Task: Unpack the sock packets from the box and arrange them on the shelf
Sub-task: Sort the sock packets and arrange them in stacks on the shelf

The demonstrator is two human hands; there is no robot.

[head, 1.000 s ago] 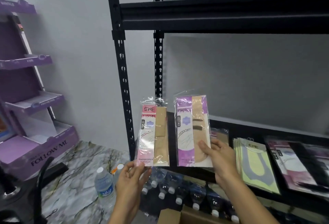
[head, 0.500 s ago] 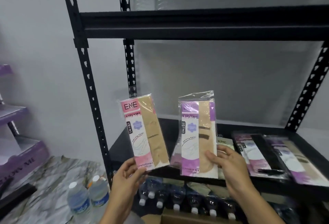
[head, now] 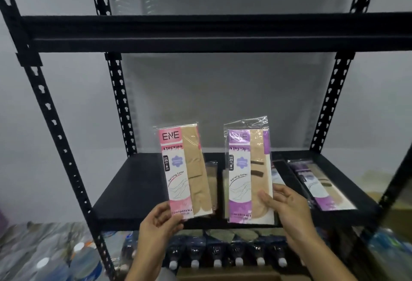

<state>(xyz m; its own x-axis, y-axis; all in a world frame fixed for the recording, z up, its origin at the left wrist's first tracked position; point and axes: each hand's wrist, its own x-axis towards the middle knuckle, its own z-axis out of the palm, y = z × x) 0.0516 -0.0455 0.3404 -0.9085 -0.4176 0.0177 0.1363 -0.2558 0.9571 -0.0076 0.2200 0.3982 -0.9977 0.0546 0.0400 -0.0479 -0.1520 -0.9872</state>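
**Two packets arriving at the shelf**

The pink sock packet [head: 185, 171] and the purple sock packet [head: 247, 176] are being held upright, side by side but apart, in front of the black shelf [head: 133, 187]. The left hand [head: 160, 225] is pinching the pink one's bottom corner. The right hand [head: 289, 205] is gripping the purple one's lower edge. Over the last second the view has been swinging right, so the shelf is now facing squarely; placing is probably coming next. Other packets [head: 323, 182] are lying flat on the shelf's right side. Water bottles [head: 216, 256] are standing beneath, and a cardboard box [head: 227, 275] is showing below them.
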